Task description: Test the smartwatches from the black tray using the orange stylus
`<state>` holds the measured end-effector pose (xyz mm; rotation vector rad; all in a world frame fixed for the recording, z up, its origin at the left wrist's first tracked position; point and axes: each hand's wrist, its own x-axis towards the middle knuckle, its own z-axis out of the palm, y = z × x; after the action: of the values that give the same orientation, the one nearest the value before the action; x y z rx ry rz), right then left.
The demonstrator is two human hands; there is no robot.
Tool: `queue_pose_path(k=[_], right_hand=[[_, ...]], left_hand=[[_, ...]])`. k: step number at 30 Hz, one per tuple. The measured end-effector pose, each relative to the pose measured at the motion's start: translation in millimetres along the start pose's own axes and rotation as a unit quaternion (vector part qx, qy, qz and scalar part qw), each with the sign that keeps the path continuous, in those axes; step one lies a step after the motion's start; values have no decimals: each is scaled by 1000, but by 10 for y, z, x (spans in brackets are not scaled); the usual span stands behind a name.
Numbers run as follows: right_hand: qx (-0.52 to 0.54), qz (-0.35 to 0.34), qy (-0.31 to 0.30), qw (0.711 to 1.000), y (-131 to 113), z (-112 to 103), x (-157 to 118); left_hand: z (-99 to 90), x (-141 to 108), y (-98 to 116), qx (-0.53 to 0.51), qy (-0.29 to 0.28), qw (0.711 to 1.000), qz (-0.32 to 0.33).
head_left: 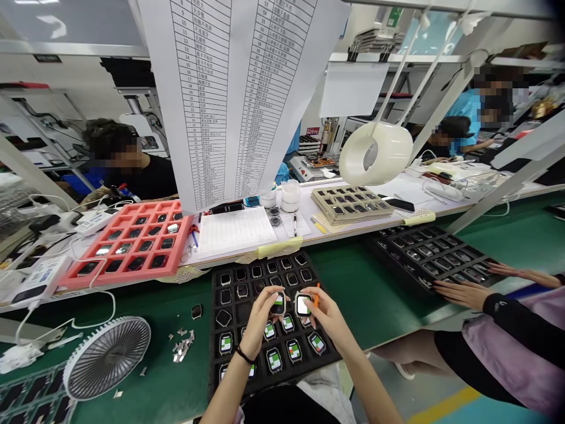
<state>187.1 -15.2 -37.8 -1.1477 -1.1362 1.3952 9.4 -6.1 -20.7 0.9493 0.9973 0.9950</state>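
Note:
Over a black foam tray (pixel 282 347) of square watch faces, both of my hands are raised side by side. My left hand (pixel 266 306) grips a watch (pixel 278 303) with a partly green screen. In my right hand (pixel 324 309) is a watch (pixel 303 305) whose screen is lit white; an orange stick (pixel 316 294) shows between its fingers. The two watches are apart, facing up. In the tray, the near rows have lit green and white screens, while those in the far rows are dark.
A white fan (pixel 108 356) and metal scraps (pixel 183 346) lie left on the green bench. On the shelf are a pink tray (pixel 132 241) and a beige tray (pixel 351 203). A co-worker's hands touch a black tray (pixel 432 253) at right. A printed sheet (pixel 238 88) hangs ahead.

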Motion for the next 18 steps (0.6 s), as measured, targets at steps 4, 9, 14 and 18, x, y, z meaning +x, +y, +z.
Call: queue_pose_path(k=[4,9,14,18], right_hand=[[17,-3,-26,1000,36,2,-2],[21,-9,-24,999,32,6,10],[6,6,8,1000,-25,5,0],[10,18,40,999,-11,1,0]], left_hand=[[2,6,15,4,0,1000,-6],[0,7,11,1,0,1000,-8],[2,-6,11,7,-4,1000,-7],[4,-1,11,7,2,1000,-12]])
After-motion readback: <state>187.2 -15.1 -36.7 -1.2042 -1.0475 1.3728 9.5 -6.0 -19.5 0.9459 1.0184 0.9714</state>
